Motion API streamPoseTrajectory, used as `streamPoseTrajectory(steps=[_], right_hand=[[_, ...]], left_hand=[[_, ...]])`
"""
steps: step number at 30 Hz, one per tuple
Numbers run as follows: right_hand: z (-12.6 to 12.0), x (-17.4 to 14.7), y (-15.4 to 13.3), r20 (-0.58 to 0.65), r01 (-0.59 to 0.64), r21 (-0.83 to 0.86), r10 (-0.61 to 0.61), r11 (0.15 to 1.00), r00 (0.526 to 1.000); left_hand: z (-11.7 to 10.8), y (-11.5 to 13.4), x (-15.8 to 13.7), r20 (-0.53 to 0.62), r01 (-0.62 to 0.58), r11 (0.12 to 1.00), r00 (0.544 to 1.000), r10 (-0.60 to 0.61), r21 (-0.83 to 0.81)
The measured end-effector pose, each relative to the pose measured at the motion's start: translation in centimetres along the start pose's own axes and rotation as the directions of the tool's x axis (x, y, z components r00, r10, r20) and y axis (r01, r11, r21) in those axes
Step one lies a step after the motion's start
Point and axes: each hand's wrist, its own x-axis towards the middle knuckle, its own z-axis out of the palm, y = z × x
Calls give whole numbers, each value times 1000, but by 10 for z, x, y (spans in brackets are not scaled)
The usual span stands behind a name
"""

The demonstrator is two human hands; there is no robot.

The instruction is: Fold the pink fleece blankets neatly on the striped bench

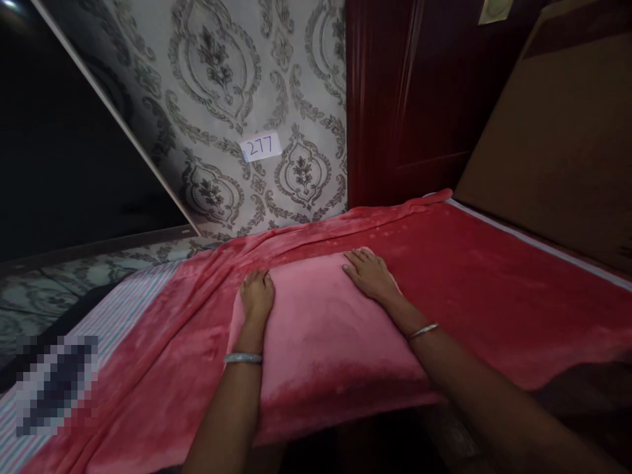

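A pink plush rectangle [309,316], a pillow or a folded blanket, lies on the red plush blanket [474,283] in front of me. I cannot tell which of the two it is. Across its far left corner rests my left hand [257,296], palm down, fingers pointing away. My right hand [371,272] lies flat over the far right corner with its fingers somewhat spread. Neither hand grips anything. A bangle circles each wrist. The near edge of the pink piece looks darker red.
Striped cloth [133,309] shows at the left of the blanket. Behind stand a patterned wall [301,99] with a paper label [261,146] reading 277, and a dark red wooden door [424,99]. A large cardboard sheet [563,138] leans at right; a dark panel [74,145] stands at left.
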Motion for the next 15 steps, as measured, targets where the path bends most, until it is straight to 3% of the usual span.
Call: streamPoseTrajectory(steps=[6, 12, 15], right_hand=[[0, -1, -1, -26, 3, -10, -3, 1000, 1000], [-4, -2, -2, -40, 15, 17, -14, 1000, 999], [-10, 0, -2, 3, -20, 47, 20, 999, 1000]], left_hand=[[-4, 2, -1, -1, 27, 999, 1000, -27, -40], [-13, 8, -10, -175, 73, 982, 979, -104, -175], [-25, 12, -8, -121, 74, 975, 987, -101, -209]])
